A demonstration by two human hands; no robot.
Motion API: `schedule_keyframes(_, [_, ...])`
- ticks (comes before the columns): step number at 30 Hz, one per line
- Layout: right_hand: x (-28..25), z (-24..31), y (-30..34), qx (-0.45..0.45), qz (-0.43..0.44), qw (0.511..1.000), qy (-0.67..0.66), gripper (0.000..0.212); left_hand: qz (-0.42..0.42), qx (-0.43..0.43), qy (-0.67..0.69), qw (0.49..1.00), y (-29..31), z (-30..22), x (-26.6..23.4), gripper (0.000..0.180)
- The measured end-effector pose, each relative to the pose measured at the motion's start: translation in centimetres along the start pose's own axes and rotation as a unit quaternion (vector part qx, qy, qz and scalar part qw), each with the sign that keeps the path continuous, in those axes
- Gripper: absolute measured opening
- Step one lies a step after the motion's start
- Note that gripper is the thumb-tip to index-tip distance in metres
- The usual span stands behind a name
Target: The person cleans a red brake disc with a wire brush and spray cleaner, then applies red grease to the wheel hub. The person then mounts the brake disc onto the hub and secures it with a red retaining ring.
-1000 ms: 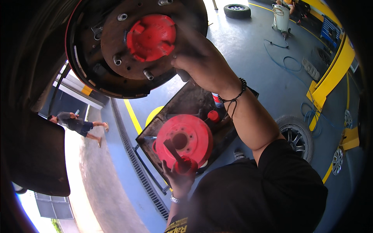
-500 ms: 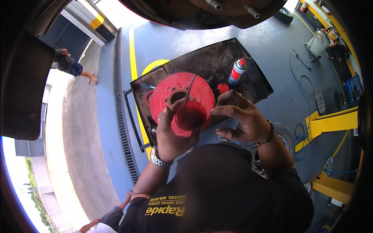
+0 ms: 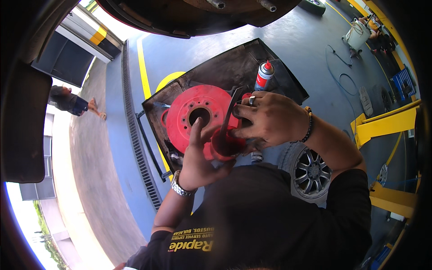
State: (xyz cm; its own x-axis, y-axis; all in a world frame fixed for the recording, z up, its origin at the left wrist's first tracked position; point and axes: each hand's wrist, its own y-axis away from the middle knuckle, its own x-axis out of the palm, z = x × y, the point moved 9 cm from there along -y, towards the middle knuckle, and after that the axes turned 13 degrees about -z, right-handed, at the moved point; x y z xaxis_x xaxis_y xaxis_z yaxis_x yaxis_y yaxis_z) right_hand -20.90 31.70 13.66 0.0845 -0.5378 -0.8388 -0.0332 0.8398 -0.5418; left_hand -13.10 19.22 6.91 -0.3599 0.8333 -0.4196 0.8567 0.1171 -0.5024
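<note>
My left hand supports a red cup from the left and below, its thumb raised apart from the cup. A dark, thin, flat tool stands tilted in the cup. On the cup's right side, my right hand curls its fingers against the rim and the tool; they partly hide the contact. Beyond the hands, a red brake rotor with a central hole and bolt holes lies on a dark tray cart. A red-and-blue spray can stands on the cart, to the right.
A wheel lies right of my body. Studded dark metal hub parts hang overhead at the top. Yellow lift arms and a blue hose are at the right. A person is on the far left, beyond the floor drain.
My right hand has come in to the cup, its spread fingers now curled against it. My left thumb has moved away from the cup. The view has shifted, and the tool stands more steeply.
</note>
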Motion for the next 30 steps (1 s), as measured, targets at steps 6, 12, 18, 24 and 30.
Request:
schedule_keyframes(6, [1.6,-0.4,1.4,0.079,0.092,0.987,-0.104,0.030,0.015,0.029,0.024,0.999,-0.2,-0.4,1.1,0.125])
schedule_keyframes(12, [0.7,-2.5,2.5,0.200,-0.017,0.908,-0.369,0.056,-0.052,-0.058,0.094,0.992,0.7,1.9,1.0,0.125])
schedule_keyframes(18, [-8.7,-7.6,1.9,0.244,-0.436,0.729,-0.468,0.082,-0.147,-0.078,0.103,0.981,1.5,4.4,-1.9,0.128])
schedule_keyframes(24, [-15.3,-9.4,-1.4,0.280,-0.447,0.728,-0.437,0.078,-0.168,-0.137,0.128,0.968,2.7,4.5,-2.9,0.131])
schedule_keyframes(30, [-16.5,-10.0,-3.8,0.281,-0.418,0.761,-0.408,0.069,-0.169,-0.154,0.149,0.962,4.6,5.5,-3.3,0.127])
